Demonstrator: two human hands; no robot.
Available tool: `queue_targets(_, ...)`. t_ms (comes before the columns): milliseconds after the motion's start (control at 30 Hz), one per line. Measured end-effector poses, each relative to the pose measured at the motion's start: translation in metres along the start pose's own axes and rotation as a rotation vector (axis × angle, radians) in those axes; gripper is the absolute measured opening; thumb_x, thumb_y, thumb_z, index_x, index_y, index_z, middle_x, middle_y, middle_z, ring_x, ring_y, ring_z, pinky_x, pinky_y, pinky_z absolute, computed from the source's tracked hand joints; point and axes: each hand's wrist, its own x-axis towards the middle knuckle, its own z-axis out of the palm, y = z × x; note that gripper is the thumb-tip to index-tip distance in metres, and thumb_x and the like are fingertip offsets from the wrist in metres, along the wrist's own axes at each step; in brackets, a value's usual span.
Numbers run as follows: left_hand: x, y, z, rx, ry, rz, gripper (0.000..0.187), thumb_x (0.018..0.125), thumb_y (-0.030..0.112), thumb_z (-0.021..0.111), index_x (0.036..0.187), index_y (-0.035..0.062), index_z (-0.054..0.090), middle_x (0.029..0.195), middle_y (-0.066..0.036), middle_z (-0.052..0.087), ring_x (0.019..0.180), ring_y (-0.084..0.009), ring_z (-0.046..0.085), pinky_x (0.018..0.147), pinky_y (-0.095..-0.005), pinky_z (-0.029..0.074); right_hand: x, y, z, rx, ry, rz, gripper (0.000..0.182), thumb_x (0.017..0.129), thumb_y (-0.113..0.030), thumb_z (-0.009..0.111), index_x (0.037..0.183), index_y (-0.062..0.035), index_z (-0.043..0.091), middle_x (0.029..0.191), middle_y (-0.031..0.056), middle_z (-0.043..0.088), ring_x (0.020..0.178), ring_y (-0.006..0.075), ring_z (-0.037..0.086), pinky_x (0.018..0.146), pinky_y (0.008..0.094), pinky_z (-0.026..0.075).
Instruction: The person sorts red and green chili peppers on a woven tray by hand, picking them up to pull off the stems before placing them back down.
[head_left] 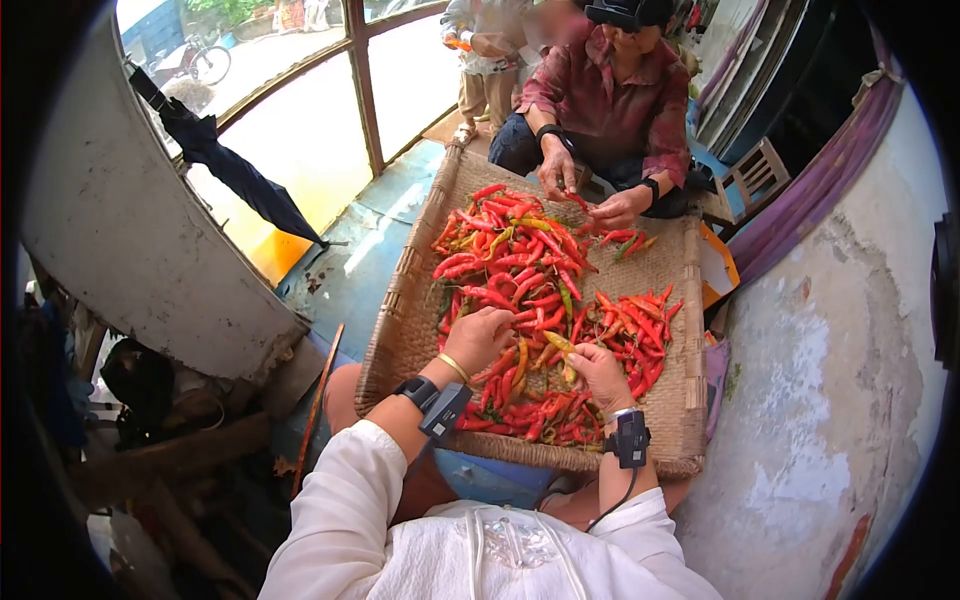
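A large pile of red chili peppers (pixel 510 270), with a few green and yellowish ones, lies in a wide woven basket tray (pixel 395 330). My right hand (pixel 600 376) pinches a yellow chili pepper (pixel 559 342) between thumb and fingers, above the near part of the pile. To its left, my left hand (pixel 480 340) is curled with its fingertips down at the red peppers; what it grips is hidden. Beyond my right hand is a smaller heap of red chili peppers (pixel 645 325) at the tray's right side.
Across the tray a person in a dark red shirt (pixel 625 100) handles a red pepper with both hands (pixel 590 200). Another person (pixel 488 50) stands behind. A folded umbrella (pixel 250 185) leans at the left by the window frame. A worn wall (pixel 820 370) runs along the right.
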Motion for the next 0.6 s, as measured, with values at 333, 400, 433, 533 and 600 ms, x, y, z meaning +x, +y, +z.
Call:
queue_targets(333,-0.004,0.008,0.012,0.391,-0.397,0.207,0.020,0.071,0.017,0.060,0.090,0.0101,0.059,0.085,-0.005,0.056,0.083,-0.0234,0.053,0.072,-0.0330,0.045,0.013,0.026,-0.028,0.864,0.329,-0.052,0.027,0.083,-0.029,0.054,0.100,-0.0083,0.052,0.078,0.0074,0.062,0.059,0.0130,0.058,0.047,0.0244,0.045)
queue_targets(400,0.000,0.009,0.024,0.469,-0.522,0.341,0.021,0.069,0.018,0.060,0.089,0.0114,0.059,0.091,-0.003,0.055,0.087,-0.0229,0.050,0.073,-0.0326,0.045,0.015,0.029,-0.021,0.722,0.286,-0.006,0.028,0.083,-0.028,0.054,0.101,-0.0074,0.051,0.073,0.0059,0.061,0.058,0.0122,0.057,0.045,0.0236,0.043)
queue_targets(433,0.008,0.016,0.026,0.513,-0.512,0.401,0.022,0.070,0.018,0.060,0.090,0.0120,0.059,0.093,-0.003,0.054,0.089,-0.0222,0.048,0.074,-0.0318,0.044,0.015,0.026,-0.016,0.668,0.262,-0.001,0.028,0.084,-0.028,0.053,0.103,-0.0065,0.051,0.072,0.0047,0.061,0.057,0.0120,0.056,0.046,0.0233,0.043)
queue_targets(533,0.031,0.031,0.029,0.605,-0.467,0.506,0.025,0.070,0.020,0.059,0.094,0.0131,0.057,0.099,-0.003,0.050,0.097,-0.0235,0.044,0.080,-0.0341,0.041,0.011,0.021,-0.007,0.536,0.234,0.026,0.028,0.086,-0.025,0.051,0.104,-0.0044,0.050,0.070,0.0031,0.060,0.057,0.0098,0.055,0.047,0.0217,0.041)
queue_targets(600,0.044,0.034,0.034,0.716,-0.480,0.434,0.031,0.070,0.022,0.059,0.100,0.0138,0.055,0.101,-0.004,0.050,0.100,-0.0262,0.043,0.085,-0.0388,0.037,0.011,0.022,-0.008,0.516,0.241,0.033,0.027,0.086,-0.024,0.051,0.104,-0.0042,0.051,0.070,0.0026,0.060,0.056,0.0093,0.055,0.047,0.0215,0.041)
